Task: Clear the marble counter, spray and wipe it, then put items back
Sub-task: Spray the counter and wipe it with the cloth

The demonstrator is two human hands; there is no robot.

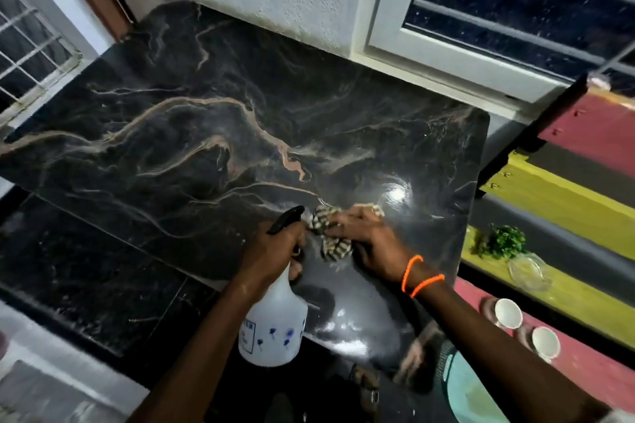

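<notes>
Striped soft cloth (331,233) lies crumpled under our flat right hand (364,240) on the slick black marble counter (206,120), while our left hand (275,251) grips the light white plastic spray bottle (275,326) by its neck.

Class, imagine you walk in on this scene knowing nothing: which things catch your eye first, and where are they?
First, the two hands at the near edge of the dark veined marble counter: the left hand grips a white spray bottle, and the right hand presses a striped cloth onto the stone. Next, the orange bracelets on the right wrist, then two white cups on the striped surface to the right.
</notes>
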